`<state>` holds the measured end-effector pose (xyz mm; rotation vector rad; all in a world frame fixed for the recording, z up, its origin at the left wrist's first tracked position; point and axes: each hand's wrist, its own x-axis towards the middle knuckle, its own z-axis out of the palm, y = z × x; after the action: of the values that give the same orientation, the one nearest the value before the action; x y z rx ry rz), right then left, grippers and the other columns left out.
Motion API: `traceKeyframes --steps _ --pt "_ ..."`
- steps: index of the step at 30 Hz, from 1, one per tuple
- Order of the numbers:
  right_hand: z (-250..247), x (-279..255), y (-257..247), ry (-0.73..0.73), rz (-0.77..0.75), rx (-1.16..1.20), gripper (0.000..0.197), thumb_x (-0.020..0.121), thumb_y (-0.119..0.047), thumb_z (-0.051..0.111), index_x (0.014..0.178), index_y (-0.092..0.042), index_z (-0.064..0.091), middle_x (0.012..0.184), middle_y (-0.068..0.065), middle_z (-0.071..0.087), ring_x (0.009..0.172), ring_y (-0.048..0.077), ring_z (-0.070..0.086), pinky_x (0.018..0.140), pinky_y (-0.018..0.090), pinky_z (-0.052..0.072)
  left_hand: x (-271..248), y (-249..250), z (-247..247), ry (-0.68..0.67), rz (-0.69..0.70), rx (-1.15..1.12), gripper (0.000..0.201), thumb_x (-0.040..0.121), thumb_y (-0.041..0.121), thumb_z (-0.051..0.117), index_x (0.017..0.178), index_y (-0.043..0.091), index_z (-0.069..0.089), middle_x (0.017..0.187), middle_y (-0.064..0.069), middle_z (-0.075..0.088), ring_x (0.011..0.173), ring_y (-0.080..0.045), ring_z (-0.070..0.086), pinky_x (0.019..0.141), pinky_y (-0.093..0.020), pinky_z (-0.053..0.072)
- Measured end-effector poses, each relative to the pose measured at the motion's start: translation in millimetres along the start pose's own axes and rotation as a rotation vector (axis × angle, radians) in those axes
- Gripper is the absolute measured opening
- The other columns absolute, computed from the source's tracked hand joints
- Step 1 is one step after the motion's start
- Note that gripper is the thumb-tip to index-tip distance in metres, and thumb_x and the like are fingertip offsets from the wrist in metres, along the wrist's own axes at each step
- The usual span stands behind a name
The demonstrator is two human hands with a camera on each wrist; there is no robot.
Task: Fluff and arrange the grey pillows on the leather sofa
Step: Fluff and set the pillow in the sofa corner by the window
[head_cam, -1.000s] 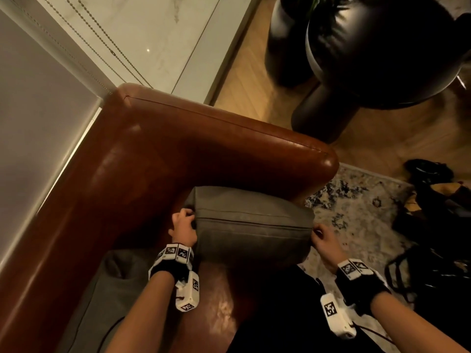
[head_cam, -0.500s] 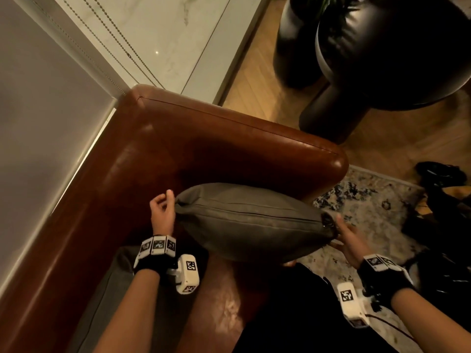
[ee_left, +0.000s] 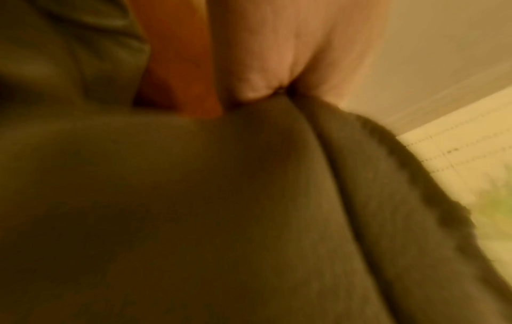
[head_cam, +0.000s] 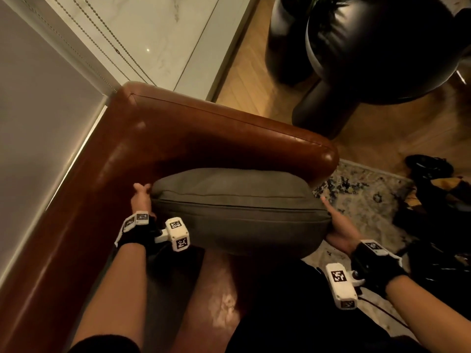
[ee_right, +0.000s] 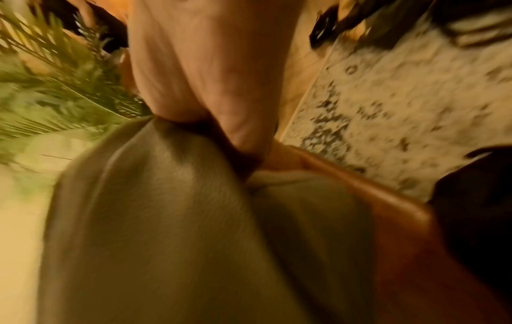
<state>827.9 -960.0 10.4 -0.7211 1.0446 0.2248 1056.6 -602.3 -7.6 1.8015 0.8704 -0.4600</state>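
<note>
A grey pillow (head_cam: 237, 210) lies lengthwise in the corner of the brown leather sofa (head_cam: 178, 133), against the armrest. My left hand (head_cam: 140, 197) presses flat against the pillow's left end, fingers straight. At the right end my right hand (head_cam: 335, 222) pushes in with its palm, one finger pointing up along the seam. In the left wrist view my fingertips (ee_left: 249, 87) dent the pillow (ee_left: 221, 197). The right wrist view shows fingers (ee_right: 243, 136) sunk into a fold of the pillow (ee_right: 166, 219). More grey fabric (ee_left: 69, 48) shows beyond the left hand, perhaps a second pillow.
A large glossy black planter (head_cam: 369, 52) stands on the wood floor beyond the armrest. A patterned rug (head_cam: 369, 197) lies to the right, with dark bags and clothing (head_cam: 433, 189) on it. A wall with a blind and bead chains (head_cam: 84, 36) runs behind the sofa.
Half a second ago both hands were held open a little off the pillow's ends. Now they press into the ends, and the pillow looks plumper and squarer against the armrest.
</note>
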Motion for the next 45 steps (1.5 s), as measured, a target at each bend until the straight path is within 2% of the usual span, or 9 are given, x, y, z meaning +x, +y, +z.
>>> traceKeyframes --steps 4,11,18,22,25,30,34,39,45 --pt "54 -21 -13 -0.18 -0.072 -0.053 0.049 0.096 -0.041 0.04 0.12 -0.003 0.059 0.119 0.011 0.066 0.111 0.019 0.063 0.083 0.024 0.056 -20 10 -10 -0.148 0.254 0.12 0.054 0.099 0.046 0.022 0.147 0.024 0.014 0.152 -0.008 0.027 0.141 -0.026 0.025 0.115 -0.04 0.021" --pt "196 -23 46 -0.298 -0.502 -0.795 0.033 0.095 -0.024 0.05 0.066 -0.011 0.055 0.062 0.001 0.048 0.059 0.007 0.042 0.057 0.024 0.032 -131 2 -1 -0.56 0.507 0.309 0.06 0.082 0.061 0.049 0.129 0.023 0.051 0.121 0.002 0.059 0.113 -0.011 0.054 0.089 -0.025 0.046" --pt "187 -3 87 -0.496 -0.619 -1.22 0.031 0.092 -0.003 0.046 0.119 -0.002 0.06 0.119 0.016 0.063 0.111 0.024 0.058 0.1 0.031 0.041 -103 -42 -6 -0.168 0.42 0.514 0.057 0.093 0.026 0.051 0.142 0.006 0.031 0.136 -0.024 0.048 0.128 -0.034 0.045 0.103 -0.034 0.035" --pt "117 2 62 0.005 -1.014 -1.477 0.031 0.084 -0.006 0.048 0.113 -0.012 0.06 0.112 0.012 0.06 0.107 0.034 0.054 0.086 0.044 0.041 -93 -40 -9 0.025 0.416 0.366 0.039 0.096 0.025 0.044 0.124 -0.001 0.037 0.118 -0.032 0.055 0.11 -0.044 0.053 0.082 -0.038 0.038" --pt "57 7 36 0.322 -0.832 -1.633 0.031 0.091 -0.014 0.049 0.122 -0.011 0.05 0.121 0.012 0.05 0.113 0.034 0.046 0.089 0.046 0.038 -89 -39 -7 0.092 0.488 0.377 0.032 0.096 0.023 0.045 0.112 -0.004 0.041 0.107 -0.032 0.057 0.099 -0.043 0.055 0.073 -0.036 0.035" --pt "24 17 25 0.242 -0.81 -1.72 0.022 0.089 -0.027 0.056 0.107 -0.014 0.06 0.109 0.007 0.055 0.106 0.029 0.048 0.086 0.046 0.038 -83 -40 -1 0.178 0.583 0.373 0.032 0.092 0.024 0.052 0.105 -0.005 0.052 0.11 -0.027 0.055 0.102 -0.038 0.052 0.087 -0.04 0.038" --pt "8 3 14 0.269 -0.905 -1.147 0.002 0.087 -0.015 0.061 0.087 -0.014 0.059 0.087 0.003 0.056 0.082 0.018 0.053 0.078 0.043 0.044 -73 -31 -12 0.272 0.486 0.308 0.031 0.092 0.024 0.053 0.102 -0.005 0.057 0.109 -0.027 0.06 0.105 -0.039 0.055 0.087 -0.04 0.041" --pt "-9 -26 23 0.037 -0.408 -0.739 0.012 0.089 -0.032 0.059 0.084 -0.021 0.062 0.092 0.003 0.062 0.089 0.016 0.056 0.073 0.03 0.042 -72 -23 -14 0.294 0.338 0.285 0.033 0.093 0.023 0.051 0.109 -0.005 0.056 0.117 -0.027 0.059 0.112 -0.039 0.053 0.093 -0.04 0.039" --pt "4 18 0 0.322 -0.087 -0.718 0.041 0.077 -0.052 0.066 0.08 -0.012 0.056 0.097 0.012 0.059 0.089 0.028 0.058 0.08 0.042 0.053 -85 -38 -14 0.174 0.495 0.401 0.031 0.092 0.029 0.051 0.104 0.0 0.056 0.107 -0.022 0.062 0.103 -0.038 0.056 0.083 -0.038 0.042"
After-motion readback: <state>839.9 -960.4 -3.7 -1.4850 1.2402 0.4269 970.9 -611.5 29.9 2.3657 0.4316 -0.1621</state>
